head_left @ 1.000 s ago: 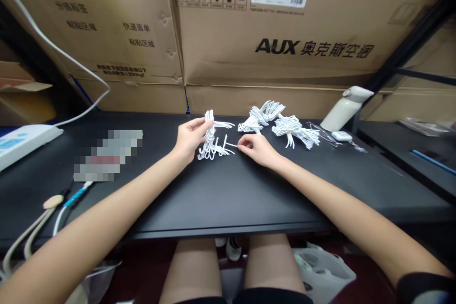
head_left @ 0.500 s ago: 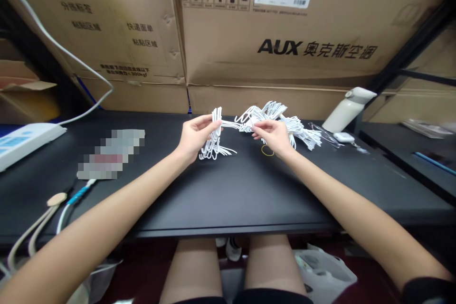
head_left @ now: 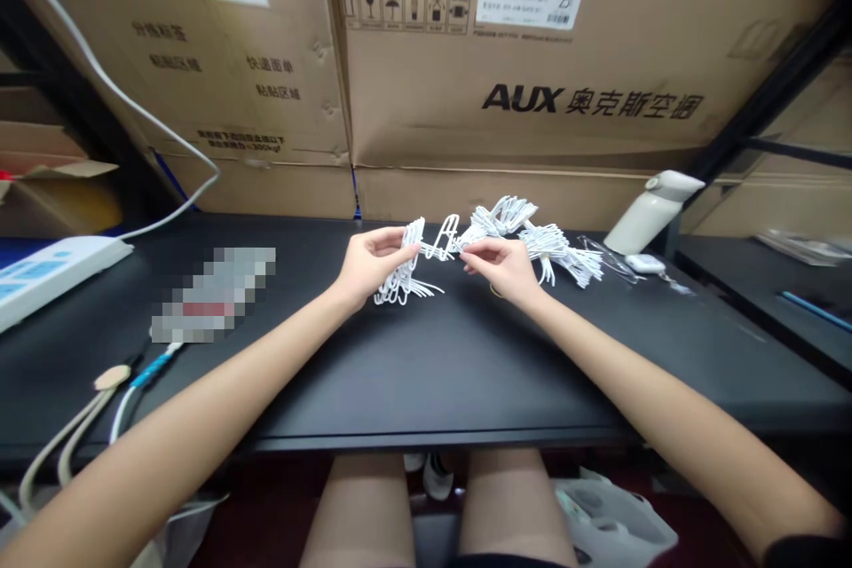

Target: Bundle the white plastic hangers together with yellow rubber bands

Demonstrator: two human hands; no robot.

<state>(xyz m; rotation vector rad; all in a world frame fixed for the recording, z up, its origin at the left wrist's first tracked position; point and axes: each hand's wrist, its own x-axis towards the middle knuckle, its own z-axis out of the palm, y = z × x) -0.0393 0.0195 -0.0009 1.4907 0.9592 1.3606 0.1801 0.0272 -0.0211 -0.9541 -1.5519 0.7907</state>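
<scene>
My left hand (head_left: 376, 266) is closed around a bundle of thin white wire hooks (head_left: 411, 257), with more of their bent ends showing below the fingers. Several hooks stick out rightward from the bundle toward my right hand (head_left: 500, 268). Thumb and forefinger of that hand pinch the ends of white hooks (head_left: 447, 240) between the two hands; how many is unclear. Just behind and right of it lies a loose pile of the same white hooks (head_left: 559, 250) on the black table (head_left: 426, 364). A yellow rubber band is mostly hidden beneath the right hand.
Large cardboard boxes (head_left: 426, 124) stand along the back. A white bottle (head_left: 649, 213) leans at the back right, near a small white case (head_left: 644, 264). On the left are a power strip (head_left: 59, 275), a blurred-out flat object (head_left: 213, 297) and cables (head_left: 73, 417).
The right hand has moved slightly left and down, toward the left hand. White hooks now stand up between the hands, and the rubber band is more covered.
</scene>
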